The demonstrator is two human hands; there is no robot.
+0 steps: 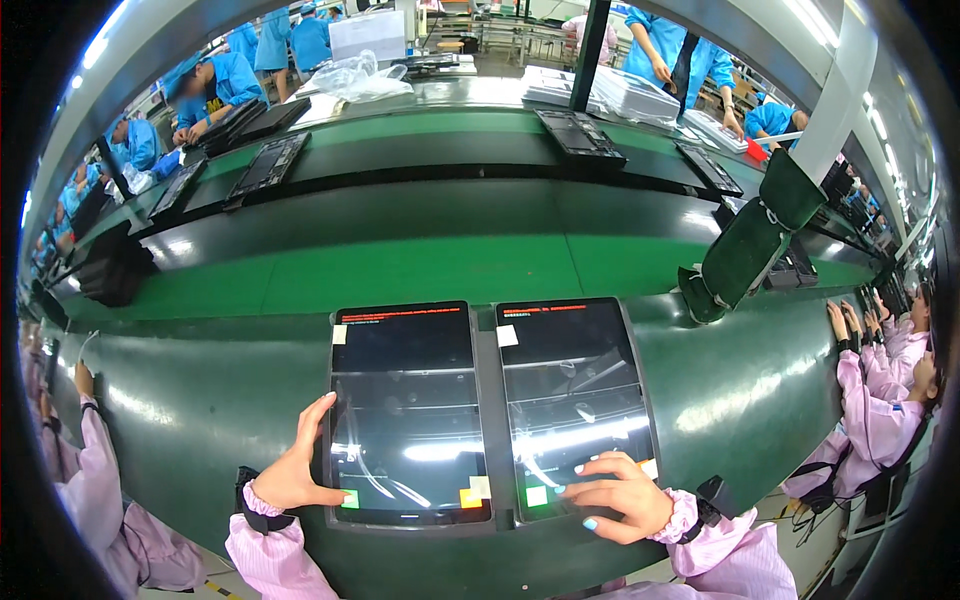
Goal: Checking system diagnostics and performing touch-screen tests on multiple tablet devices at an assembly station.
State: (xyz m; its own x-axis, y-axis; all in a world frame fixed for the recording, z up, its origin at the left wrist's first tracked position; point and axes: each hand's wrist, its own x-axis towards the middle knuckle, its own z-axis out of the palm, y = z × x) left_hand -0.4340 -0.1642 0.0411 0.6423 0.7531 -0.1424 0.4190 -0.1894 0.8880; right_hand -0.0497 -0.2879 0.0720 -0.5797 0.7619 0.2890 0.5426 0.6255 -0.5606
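Two tablets with dark, lit screens lie side by side before me on the green bench. My left hand [298, 460] is at the left tablet [405, 405]; its thumb touches the green square at the lower left corner, and its fingers stretch apart along the left edge. Over the lower part of the right tablet [572, 400] my right hand [625, 500] spreads its fingers, with the index fingertip beside the green square. Whether that fingertip touches the glass I cannot tell. Both screens carry a pale square at the upper left and small coloured text along the top.
Beyond the bench [230, 390] runs a green conveyor [420, 265]. Opened tablet-like devices [582, 138] lie on the strip behind it. A green-wrapped post [745, 240] stands at the right. Co-workers in pink sleeves [870, 410] sit on both sides; others in blue work at the back.
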